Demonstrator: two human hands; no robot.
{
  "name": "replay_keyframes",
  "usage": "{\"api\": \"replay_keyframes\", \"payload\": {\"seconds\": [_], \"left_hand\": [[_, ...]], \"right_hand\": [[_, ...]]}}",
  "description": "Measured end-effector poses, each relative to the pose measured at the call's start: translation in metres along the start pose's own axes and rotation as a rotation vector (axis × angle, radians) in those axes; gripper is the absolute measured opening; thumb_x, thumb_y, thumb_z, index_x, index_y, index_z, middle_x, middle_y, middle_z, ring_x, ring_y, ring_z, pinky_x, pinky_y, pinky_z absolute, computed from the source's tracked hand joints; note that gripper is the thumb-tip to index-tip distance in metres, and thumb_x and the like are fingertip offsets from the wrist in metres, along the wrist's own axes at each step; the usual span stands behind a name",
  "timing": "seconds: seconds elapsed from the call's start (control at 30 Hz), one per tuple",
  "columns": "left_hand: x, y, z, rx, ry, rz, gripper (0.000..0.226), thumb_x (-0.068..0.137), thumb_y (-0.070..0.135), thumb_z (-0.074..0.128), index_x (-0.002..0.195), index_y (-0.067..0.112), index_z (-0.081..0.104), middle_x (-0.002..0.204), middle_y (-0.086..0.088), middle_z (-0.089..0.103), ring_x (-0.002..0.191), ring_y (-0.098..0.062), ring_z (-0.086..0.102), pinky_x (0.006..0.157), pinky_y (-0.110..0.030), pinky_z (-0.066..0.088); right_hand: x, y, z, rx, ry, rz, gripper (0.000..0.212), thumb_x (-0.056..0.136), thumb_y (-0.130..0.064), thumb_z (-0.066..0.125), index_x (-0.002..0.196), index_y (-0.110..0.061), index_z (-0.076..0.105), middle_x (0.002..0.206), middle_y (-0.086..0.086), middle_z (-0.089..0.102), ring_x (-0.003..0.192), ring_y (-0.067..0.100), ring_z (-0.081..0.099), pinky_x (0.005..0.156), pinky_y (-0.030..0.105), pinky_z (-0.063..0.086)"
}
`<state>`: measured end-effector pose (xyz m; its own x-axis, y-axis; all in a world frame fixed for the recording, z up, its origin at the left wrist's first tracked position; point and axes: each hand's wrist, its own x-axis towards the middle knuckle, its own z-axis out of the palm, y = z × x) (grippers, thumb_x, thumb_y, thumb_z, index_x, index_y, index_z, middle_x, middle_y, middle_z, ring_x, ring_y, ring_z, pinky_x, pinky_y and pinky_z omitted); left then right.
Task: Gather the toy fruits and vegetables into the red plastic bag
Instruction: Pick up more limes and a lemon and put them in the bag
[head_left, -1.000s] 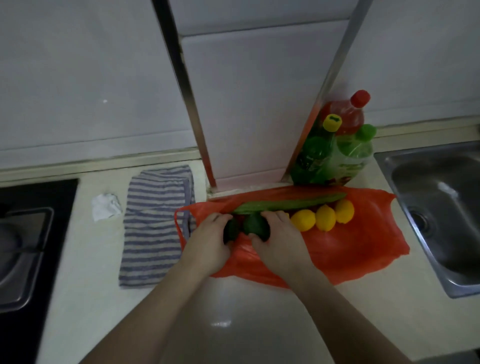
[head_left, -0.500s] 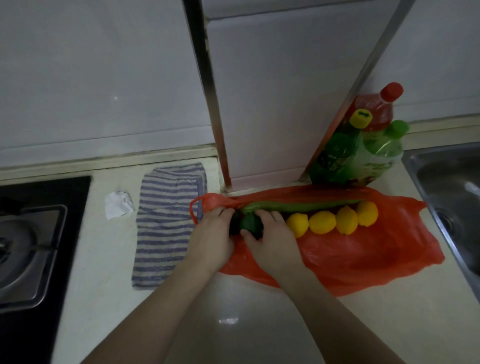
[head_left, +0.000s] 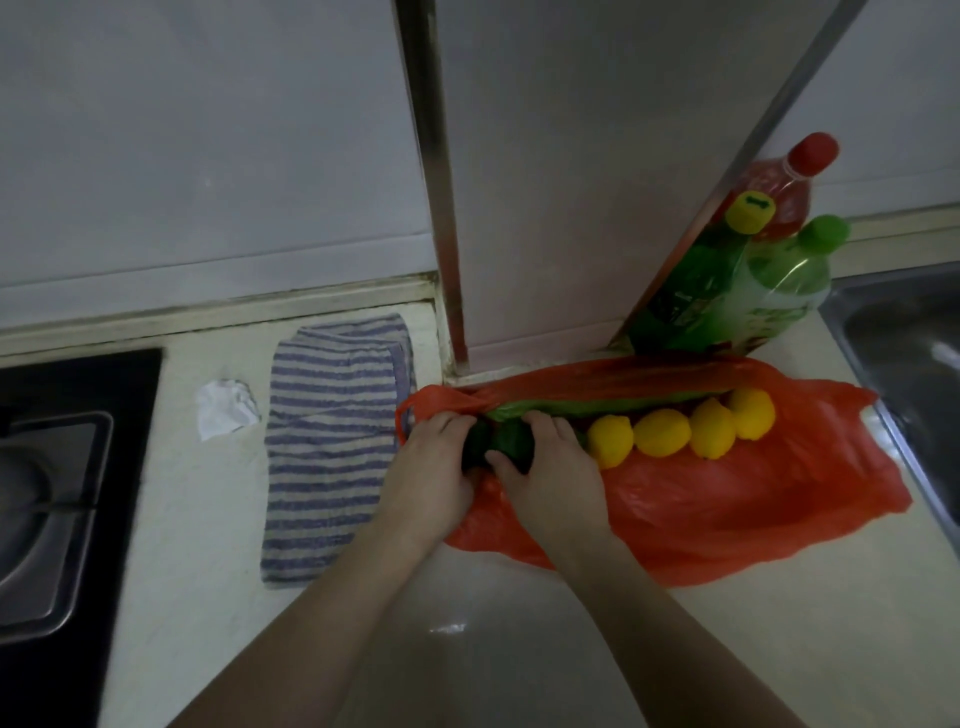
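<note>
My left hand (head_left: 431, 467) and right hand (head_left: 553, 470) still grip the dark green fruit (head_left: 511, 447) on the bag (head_left: 727, 499); now four lemons (head_left: 662, 431) show.

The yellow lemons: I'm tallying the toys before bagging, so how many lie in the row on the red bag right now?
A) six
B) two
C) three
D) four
D: four yellow lemons lie side by side on the red bag, between the long green vegetable behind them and the right hand at the row's left end.
</note>
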<state>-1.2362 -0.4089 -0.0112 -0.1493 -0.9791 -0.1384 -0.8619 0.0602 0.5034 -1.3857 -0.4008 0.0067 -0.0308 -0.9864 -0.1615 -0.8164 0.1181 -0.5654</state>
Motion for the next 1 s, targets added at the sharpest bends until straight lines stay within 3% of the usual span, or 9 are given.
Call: {"api": "replay_keyframes", "payload": {"seconds": [0.1, 0.27, 0.43, 0.7, 0.83, 1.0], "left_hand": [[0.001, -0.001, 0.0, 0.003, -0.006, 0.005, 0.053, 0.081, 0.014, 0.066, 0.133, 0.018, 0.053, 0.126, 0.001, 0.055, 0.117, -0.019, 0.05, 0.094, -0.034, 0.046], [0.002, -0.005, 0.0, -0.006, -0.019, 0.027, 0.057, 0.078, 0.007, 0.065, 0.133, 0.019, 0.054, 0.126, 0.001, 0.054, 0.117, -0.019, 0.048, 0.094, -0.03, 0.044], [0.002, -0.007, 0.0, -0.01, -0.005, 0.027, 0.06, 0.077, 0.007, 0.066, 0.134, 0.019, 0.054, 0.127, 0.002, 0.052, 0.117, -0.019, 0.048, 0.096, -0.028, 0.041], [0.001, -0.006, -0.001, 0.0, 0.017, 0.047, 0.057, 0.078, 0.019, 0.073, 0.132, 0.02, 0.055, 0.125, 0.002, 0.052, 0.115, -0.019, 0.048, 0.094, -0.029, 0.042], [0.002, -0.001, -0.001, 0.014, 0.022, 0.053, 0.054, 0.078, 0.024, 0.073, 0.129, 0.022, 0.057, 0.124, 0.002, 0.052, 0.113, -0.02, 0.049, 0.093, -0.036, 0.047], [0.002, 0.0, 0.001, 0.032, 0.029, 0.057, 0.052, 0.079, 0.024, 0.072, 0.13, 0.021, 0.058, 0.126, 0.002, 0.052, 0.114, -0.02, 0.048, 0.093, -0.033, 0.044]], "right_hand": [[0.001, 0.001, 0.001, 0.001, -0.008, -0.019, 0.052, 0.087, -0.048, 0.06, 0.131, -0.024, 0.048, 0.123, 0.001, 0.052, 0.098, 0.021, 0.058, 0.076, 0.032, 0.051], [0.001, 0.003, 0.003, -0.011, -0.084, -0.019, 0.06, 0.085, -0.039, 0.064, 0.137, -0.016, 0.045, 0.133, 0.002, 0.045, 0.11, 0.021, 0.054, 0.089, 0.027, 0.045], [0.002, 0.008, 0.008, -0.037, -0.082, -0.051, 0.054, 0.082, -0.031, 0.067, 0.13, -0.013, 0.05, 0.131, 0.002, 0.048, 0.107, 0.021, 0.056, 0.085, 0.029, 0.048], [0.004, 0.015, 0.005, -0.098, -0.082, -0.097, 0.058, 0.081, -0.042, 0.068, 0.13, -0.017, 0.05, 0.129, -0.002, 0.05, 0.107, 0.019, 0.056, 0.083, 0.031, 0.05], [0.006, 0.018, 0.004, -0.127, -0.081, -0.113, 0.056, 0.078, -0.05, 0.069, 0.122, -0.02, 0.053, 0.12, -0.004, 0.053, 0.099, 0.018, 0.058, 0.077, 0.031, 0.049], [0.007, 0.022, 0.005, -0.156, -0.054, -0.122, 0.056, 0.076, -0.057, 0.067, 0.118, -0.021, 0.054, 0.118, -0.005, 0.051, 0.095, 0.016, 0.058, 0.073, 0.031, 0.051]]}}
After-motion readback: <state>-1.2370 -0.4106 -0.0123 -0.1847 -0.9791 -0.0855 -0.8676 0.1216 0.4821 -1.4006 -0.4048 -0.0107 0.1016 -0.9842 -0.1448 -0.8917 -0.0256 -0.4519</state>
